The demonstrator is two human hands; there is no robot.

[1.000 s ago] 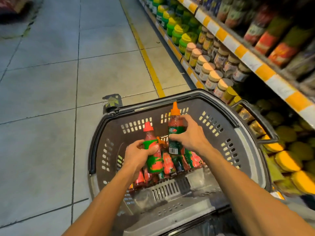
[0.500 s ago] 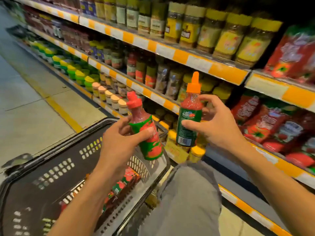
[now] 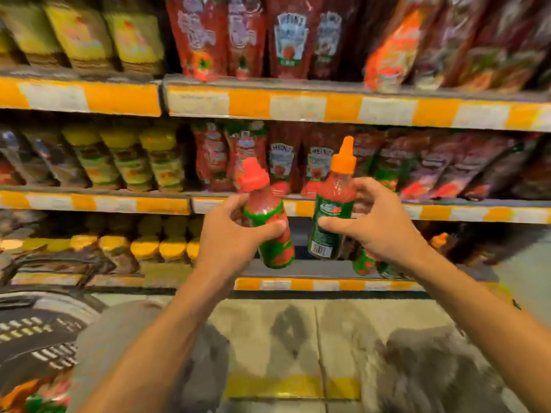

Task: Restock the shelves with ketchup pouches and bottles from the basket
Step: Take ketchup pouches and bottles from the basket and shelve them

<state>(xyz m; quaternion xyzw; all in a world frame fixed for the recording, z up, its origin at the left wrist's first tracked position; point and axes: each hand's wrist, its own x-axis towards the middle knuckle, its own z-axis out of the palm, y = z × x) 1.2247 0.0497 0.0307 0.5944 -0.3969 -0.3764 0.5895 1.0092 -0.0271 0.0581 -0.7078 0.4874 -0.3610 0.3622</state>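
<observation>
The word "HEINZ" is showing on a red ketchup pouch [image 3: 289, 40] on the top shelf, upper middle of the frame, and again, fainter, on the darker pouch [image 3: 328, 37] just to its right. On the shelf below, "HEINZ" is reading in blurred letters on two more pouches [image 3: 281, 162] [image 3: 319, 160] standing behind the two held bottles. The orange-capped bottle [image 3: 331, 216] in the right hand [image 3: 375, 225] is showing a barcode near its base and lines of white print on its green label, too blurred to read. The white price tags [image 3: 298, 107] along the shelf edges are not reading either.
</observation>
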